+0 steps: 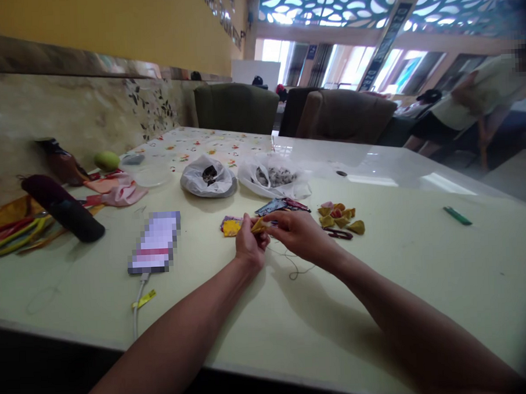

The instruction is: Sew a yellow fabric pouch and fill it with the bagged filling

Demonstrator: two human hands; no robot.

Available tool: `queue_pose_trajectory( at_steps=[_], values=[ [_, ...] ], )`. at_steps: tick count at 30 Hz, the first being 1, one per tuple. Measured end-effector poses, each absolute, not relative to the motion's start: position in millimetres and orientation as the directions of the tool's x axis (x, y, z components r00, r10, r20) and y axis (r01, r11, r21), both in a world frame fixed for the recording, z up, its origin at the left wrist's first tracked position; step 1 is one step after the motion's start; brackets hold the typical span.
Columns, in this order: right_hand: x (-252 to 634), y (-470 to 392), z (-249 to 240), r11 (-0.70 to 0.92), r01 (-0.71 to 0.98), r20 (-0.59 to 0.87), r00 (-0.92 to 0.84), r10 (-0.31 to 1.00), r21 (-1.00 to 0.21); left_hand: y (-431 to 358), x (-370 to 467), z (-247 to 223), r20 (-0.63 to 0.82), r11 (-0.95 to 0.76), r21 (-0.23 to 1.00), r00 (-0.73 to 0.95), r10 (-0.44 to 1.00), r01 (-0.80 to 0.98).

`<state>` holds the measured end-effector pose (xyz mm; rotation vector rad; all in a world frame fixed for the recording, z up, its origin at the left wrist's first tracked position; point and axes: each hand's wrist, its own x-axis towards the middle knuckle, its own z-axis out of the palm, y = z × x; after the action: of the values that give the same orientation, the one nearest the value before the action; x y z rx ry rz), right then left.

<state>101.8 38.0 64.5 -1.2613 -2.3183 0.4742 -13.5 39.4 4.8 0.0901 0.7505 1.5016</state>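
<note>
Between finger and thumb, my left hand (249, 245) grips a small folded piece of yellow cloth (258, 225) above the table. My right hand (296, 233) is pinched closed at the cloth's right edge; what lies between its fingertips is too small to make out. Below the hands a dark thread (295, 274) trails in loops on the table. Just left of the cloth lie yellow and purple fabric pieces (232, 227). Behind the hands are blue and dark red patterned pieces (281, 205). Several small yellow cloth pouches (340, 214) sit right of my right hand, beside a dark red scissors-like object (338, 234).
Two white plastic bags (197, 187) stand behind, the right one with grey-white stuffing. A phone (156, 242) with a cable, a dark cylinder (65, 208), a bottle (65, 162) and a green fruit (107, 161) are left. A green tool (457, 215) lies right; a person (468, 104) stands beyond.
</note>
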Motion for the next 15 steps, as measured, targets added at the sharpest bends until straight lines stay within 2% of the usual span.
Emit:
queue_pose_trajectory(
  at_steps=[3, 5, 11, 15],
  values=[
    [100, 36, 61, 0.523, 0.753, 0.251, -0.459, 0.852, -0.4, 39, -14, 4, -0.375, 0.093, 0.5, -0.119, 0.919, -0.861],
    [99, 35, 57, 0.523, 0.765, 0.285, -0.442, 0.85, -0.375, 40, -14, 2, -0.36, 0.096, 0.51, -0.111, 0.926, -0.855],
    [99, 43, 45, 0.58, 0.654, 0.433, -0.395, 0.81, -0.487, 40, -13, 0, -0.356, 0.108, 0.534, -0.107, 0.928, -0.838],
    [100, 49, 42, 0.638, 0.613, 0.498, -0.415, 0.762, -0.465, 40, -13, 0, -0.349, 0.097, 0.535, -0.116, 0.93, -0.839]
  ],
)
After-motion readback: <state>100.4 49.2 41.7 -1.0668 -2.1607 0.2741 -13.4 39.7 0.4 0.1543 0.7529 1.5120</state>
